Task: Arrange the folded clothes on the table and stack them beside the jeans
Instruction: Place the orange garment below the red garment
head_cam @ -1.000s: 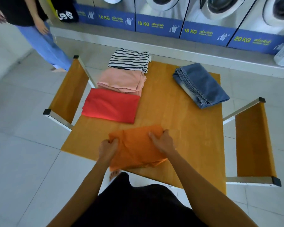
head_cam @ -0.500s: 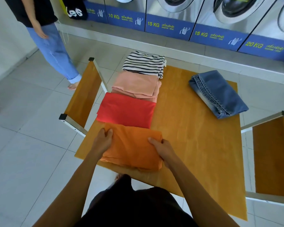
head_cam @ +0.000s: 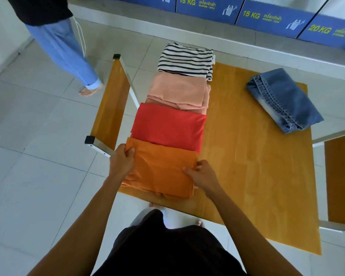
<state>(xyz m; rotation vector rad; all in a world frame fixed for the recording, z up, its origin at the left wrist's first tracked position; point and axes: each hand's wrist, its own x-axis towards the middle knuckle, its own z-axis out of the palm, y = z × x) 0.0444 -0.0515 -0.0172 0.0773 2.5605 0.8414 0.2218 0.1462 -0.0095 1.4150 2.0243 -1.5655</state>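
Note:
Along the left side of the wooden table lies a row of folded clothes: a striped top farthest, then a pink piece, a red piece and an orange piece nearest me. My left hand pinches the orange piece's far left corner. On its right edge my right hand grips the cloth. Folded blue jeans rest at the table's far right, apart from the row.
A wooden bench stands close on the left, another on the right. A person in blue trousers stands on the tiled floor at the far left. Washing machines with blue labels line the back wall.
Both hands slid the orange piece left and away from me, from the table's front middle into line below the red piece. The other person stepped nearer.

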